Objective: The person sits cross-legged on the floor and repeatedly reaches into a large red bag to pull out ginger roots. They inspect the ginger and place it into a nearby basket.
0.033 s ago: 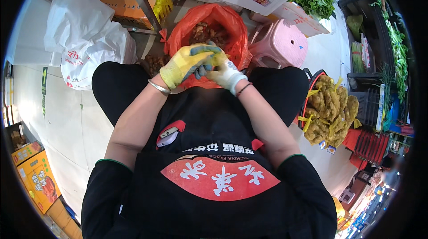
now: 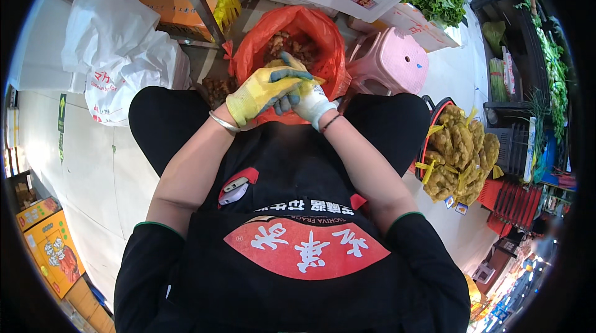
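My left hand (image 2: 257, 94), in a yellow glove with grey on the palm side, meets my right hand (image 2: 310, 104), in a white glove with yellow at the fingers. Both are closed against each other at the near edge of an open red plastic bag (image 2: 329, 38). Their fingers overlap, and one grey fingertip points up. Whatever lies between them is hidden. Brown knobbly pieces (image 2: 287, 44) that look like ginger fill the bag.
A pink stool (image 2: 400, 60) stands right of the bag. Further right, a red-rimmed basket (image 2: 434, 116) holds net bags of ginger-like roots (image 2: 462, 147). White plastic bags (image 2: 118, 47) stand at left. A metal post (image 2: 198, 1) rises beyond my left knee.
My hands have shifted slightly and turned against each other. My left hand's fingers now lie further across my right hand, and a fingertip sticks up.
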`<state>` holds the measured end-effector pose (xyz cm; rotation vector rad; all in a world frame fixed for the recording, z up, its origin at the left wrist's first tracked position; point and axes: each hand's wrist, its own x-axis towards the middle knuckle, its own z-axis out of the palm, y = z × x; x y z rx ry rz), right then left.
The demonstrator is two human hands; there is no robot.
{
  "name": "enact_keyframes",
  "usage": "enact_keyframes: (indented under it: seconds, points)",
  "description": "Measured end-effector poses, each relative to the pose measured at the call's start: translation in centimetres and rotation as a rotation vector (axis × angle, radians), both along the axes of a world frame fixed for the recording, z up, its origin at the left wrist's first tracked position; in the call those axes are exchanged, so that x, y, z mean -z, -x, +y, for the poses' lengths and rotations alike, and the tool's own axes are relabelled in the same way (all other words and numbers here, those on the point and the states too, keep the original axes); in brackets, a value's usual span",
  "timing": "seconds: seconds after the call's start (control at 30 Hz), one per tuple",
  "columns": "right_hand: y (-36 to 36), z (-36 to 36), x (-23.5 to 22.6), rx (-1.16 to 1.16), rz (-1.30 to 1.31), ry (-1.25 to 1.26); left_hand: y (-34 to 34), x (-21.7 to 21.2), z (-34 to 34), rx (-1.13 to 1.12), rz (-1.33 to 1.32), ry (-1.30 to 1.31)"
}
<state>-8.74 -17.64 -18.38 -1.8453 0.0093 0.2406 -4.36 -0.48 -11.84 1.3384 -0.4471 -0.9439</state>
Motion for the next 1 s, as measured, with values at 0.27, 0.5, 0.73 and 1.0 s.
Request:
enact_keyframes:
  seconds: [0.27,0.5,0.73,1.0]
  points:
    - [1.0,-0.1,-5.1,0.061,-0.084,-0.58,-3.6,-0.9,1.2,-0.378,0.005,0.117]
    - [2.0,1.0,-9.4,-0.052,-0.004,-0.395,-2.2,4.8,-1.0,-0.028,-0.839,0.078]
    - [-1.0,-1.4,-7.0,0.196,0.153,-0.48,-1.9,4.0,-1.1,0.021,-0.891,-0.298]
    - [-4.0,0.2,-4.5,0.533,0.039,-0.683,2.2,1.5,-2.6,0.209,-0.718,-0.782]
